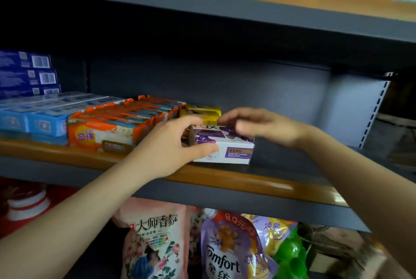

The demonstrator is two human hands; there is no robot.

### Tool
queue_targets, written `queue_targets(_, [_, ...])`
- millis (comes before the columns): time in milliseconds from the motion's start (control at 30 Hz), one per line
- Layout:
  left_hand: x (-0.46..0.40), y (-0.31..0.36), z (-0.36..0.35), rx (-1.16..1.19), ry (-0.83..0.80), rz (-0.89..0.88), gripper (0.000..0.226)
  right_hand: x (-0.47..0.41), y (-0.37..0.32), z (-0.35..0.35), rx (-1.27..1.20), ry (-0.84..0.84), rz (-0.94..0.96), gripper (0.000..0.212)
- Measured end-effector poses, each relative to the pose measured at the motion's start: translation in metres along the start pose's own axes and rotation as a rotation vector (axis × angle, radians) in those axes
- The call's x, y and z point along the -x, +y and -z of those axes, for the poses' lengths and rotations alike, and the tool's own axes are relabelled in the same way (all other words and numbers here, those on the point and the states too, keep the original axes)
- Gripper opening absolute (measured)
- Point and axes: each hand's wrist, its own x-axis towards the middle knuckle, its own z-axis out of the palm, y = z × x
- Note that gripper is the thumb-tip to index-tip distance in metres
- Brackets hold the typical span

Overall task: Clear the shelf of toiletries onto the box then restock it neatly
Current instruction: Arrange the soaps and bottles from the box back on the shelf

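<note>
**Shelf tally**

Two hands reach in. One purple-and-white box [225, 147] sits near center, one yellow box [202, 112] at its 12 o'clock. Three dark blue cartons [27, 74] are stacked at 9 o'clock. Three refill pouches [227, 247] stand at 6 o'clock.

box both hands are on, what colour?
White with purple panels: the soap box, gripped by the left hand, right hand on top. Head view.
</note>
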Motion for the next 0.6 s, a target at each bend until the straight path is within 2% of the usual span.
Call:
queue_targets(67, [-0.006,0.008,-0.001,-0.059,-0.031,-0.035,0.072,0.01,0.002,-0.002,0.101,-0.101,-0.018,0.053])
queue_targets(133, [-0.015,0.017,0.0,-0.205,-0.086,-0.105,0.068,0.011,0.009,0.002,0.159,-0.056,-0.025,0.057])
queue_targets(267, [-0.052,0.014,0.008,-0.464,-0.172,-0.116,0.051,-0.002,0.032,0.029,0.282,0.362,-0.084,0.048])
queue_targets(300, [-0.064,0.008,0.008,-0.559,-0.177,-0.108,0.043,-0.008,0.038,0.036,0.288,0.43,-0.135,0.05])
queue_targets(367, [-0.084,-0.001,0.001,-0.768,-0.185,-0.114,0.03,-0.022,0.051,0.045,0.313,0.456,-0.245,0.052])
queue_targets(467, [-0.104,-0.008,-0.018,-0.919,-0.214,-0.146,0.039,-0.036,0.063,0.05,0.389,0.384,-0.351,0.054])
queue_targets(600, [-0.112,-0.019,-0.042,-0.934,-0.288,-0.185,0.065,-0.032,0.062,0.045,0.319,0.289,-0.303,0.04])
